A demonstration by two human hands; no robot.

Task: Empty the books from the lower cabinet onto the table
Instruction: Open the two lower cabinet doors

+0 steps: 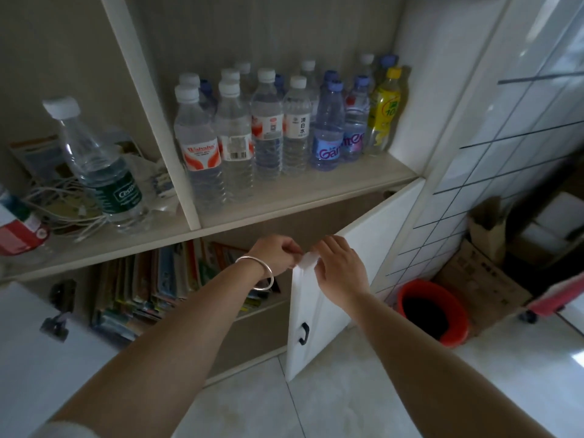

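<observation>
Head view, colourful books (148, 286) upright, tightly packed

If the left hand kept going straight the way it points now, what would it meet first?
The left hand points right, toward the right hand, at the top edge of the open white cabinet door. It would probably meet that hand's fingers first; depth is unclear.

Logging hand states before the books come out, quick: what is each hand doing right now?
Left hand: closed, pinching a small white piece at the cabinet door top.
Right hand: fingers curled on the same white piece.
</observation>
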